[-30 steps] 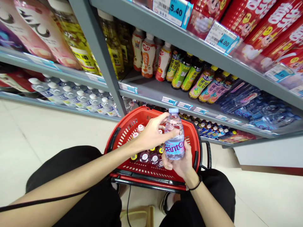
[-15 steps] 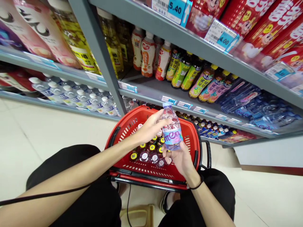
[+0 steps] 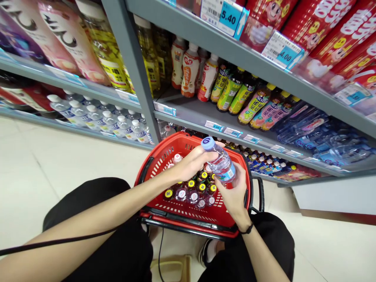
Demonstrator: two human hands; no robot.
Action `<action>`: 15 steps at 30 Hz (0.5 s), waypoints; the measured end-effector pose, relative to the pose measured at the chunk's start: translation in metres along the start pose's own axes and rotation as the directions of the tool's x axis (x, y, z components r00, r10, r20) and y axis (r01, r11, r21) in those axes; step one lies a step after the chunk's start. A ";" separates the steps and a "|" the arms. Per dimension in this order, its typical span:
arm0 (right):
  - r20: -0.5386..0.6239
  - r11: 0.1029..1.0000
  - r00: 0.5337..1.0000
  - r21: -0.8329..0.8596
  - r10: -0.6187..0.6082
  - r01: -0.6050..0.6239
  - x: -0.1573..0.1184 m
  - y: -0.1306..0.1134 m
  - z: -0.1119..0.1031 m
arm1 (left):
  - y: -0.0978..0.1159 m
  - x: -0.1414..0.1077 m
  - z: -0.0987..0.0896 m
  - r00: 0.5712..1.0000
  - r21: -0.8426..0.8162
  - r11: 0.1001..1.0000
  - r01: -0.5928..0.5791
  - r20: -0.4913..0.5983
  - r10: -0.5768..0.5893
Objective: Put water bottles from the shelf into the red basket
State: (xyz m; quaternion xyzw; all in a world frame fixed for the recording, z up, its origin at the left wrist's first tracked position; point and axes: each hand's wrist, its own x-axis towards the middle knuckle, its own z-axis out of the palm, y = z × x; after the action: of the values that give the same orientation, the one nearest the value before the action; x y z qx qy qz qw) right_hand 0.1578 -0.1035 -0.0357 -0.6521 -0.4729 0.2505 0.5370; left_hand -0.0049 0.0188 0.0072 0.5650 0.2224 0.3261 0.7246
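A clear water bottle (image 3: 221, 162) with a pale blue cap is tilted above the basket, its cap toward the upper left. My left hand (image 3: 195, 161) grips it near the neck, thumb across the front and fingertips behind. Around the lower end, by the label, my right hand (image 3: 236, 192) is wrapped from the right; part of its fingers is hidden behind the bottle. Below both hands stands a red shopping basket (image 3: 192, 218). Several drink bottles (image 3: 191, 185) are upright in it, some with yellow caps and some with white-topped caps.
Grey shelves (image 3: 196, 114) run just beyond the basket, with tea bottles (image 3: 232, 94) and price tags along the edge. Blue water bottles (image 3: 331, 133) lie stacked at right. A black handle (image 3: 260, 194) sticks out from the basket. A dark cable (image 3: 58, 241) crosses my left arm.
The water bottle has turned and tipped, so its cap top now faces me and its large label is turned away. My right hand has moved up around its lower right side.
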 end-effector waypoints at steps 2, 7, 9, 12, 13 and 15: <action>-0.009 1.000 1.000 0.019 0.013 -0.013 0.002 -0.001 0.000 | -0.004 0.001 -0.002 1.000 -0.034 0.999 -0.016 0.020 0.017; 0.158 0.921 0.965 0.299 0.211 -0.250 0.007 -0.009 0.002 | -0.002 0.001 -0.003 0.998 -0.028 0.999 -0.041 0.044 0.043; 0.312 0.852 0.912 0.368 0.265 -0.373 0.008 -0.012 0.001 | 0.002 0.001 -0.001 0.999 -0.010 1.000 -0.008 0.053 0.009; 0.546 0.788 0.807 0.384 0.226 -0.480 0.008 -0.014 -0.005 | 0.003 0.001 0.003 0.998 -0.005 0.999 0.043 0.049 -0.043; 0.602 0.802 0.770 0.344 0.211 -0.489 0.008 -0.015 -0.009 | 0.002 0.002 0.004 0.998 0.011 0.998 0.056 0.036 -0.056; 0.644 0.892 0.733 0.170 0.221 -0.418 0.011 -0.016 -0.017 | -0.003 0.002 0.006 0.998 0.078 0.995 0.060 0.009 -0.061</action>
State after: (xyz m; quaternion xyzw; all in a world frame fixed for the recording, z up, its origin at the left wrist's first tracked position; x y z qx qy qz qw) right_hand 0.1711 -0.1017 -0.0138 -0.5180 -0.4547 0.6057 0.3975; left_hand 0.0013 0.0161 0.0063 0.5876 0.2480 0.2917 0.7128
